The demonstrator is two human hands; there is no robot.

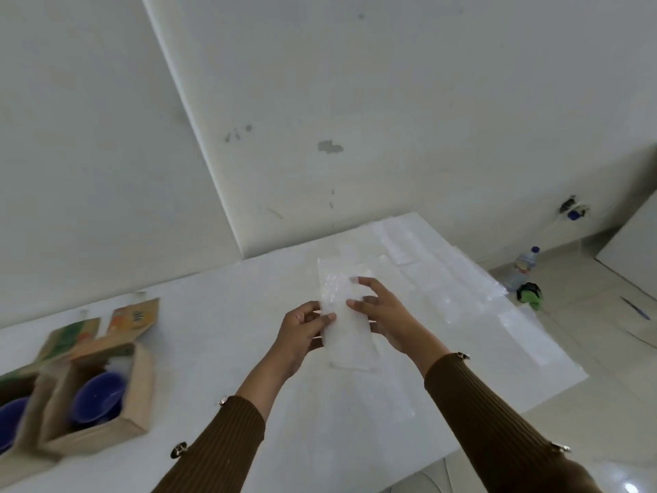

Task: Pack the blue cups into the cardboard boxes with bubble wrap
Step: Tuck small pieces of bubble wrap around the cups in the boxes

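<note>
Head view: a white table (220,354) fills the lower half of the frame, its far edge meeting a pale grey wall (391,101) with scuff marks and a vertical corner line.

Hands: the left hand (304,330) and the right hand (385,314) are raised over the middle of the table, close together but not touching. Both are clamped on one bubble wrap sheet (346,338). The left hand pinches its left edge between thumb and fingers. The right hand grips its right edge, with fingertips lying on the front face. The sheet is held lengthwise, pointing away from the person, clear of the tabletop. Both arms wear brown ribbed sleeves (497,418) with metal buttons.

Left side of the table: an open cardboard box (137,396) stands with its flaps up and contains a blue cup (97,394). Just beside it, cut by the frame edge, a second cardboard box (25,453) contains a second blue cup (10,419). Both boxes are well apart from the hands.

Right side of the table: loose bubble wrap sheets (448,282) lie flat, reaching the far right corner and the right edge.

Room: a light tiled floor (586,343) is visible beyond the right edge of the table. On it stand a water bottle (522,268) with a blue cap and, just beside it, a green and black object (530,295) of unclear type. A wall socket (573,209) sits low on the wall.
</note>
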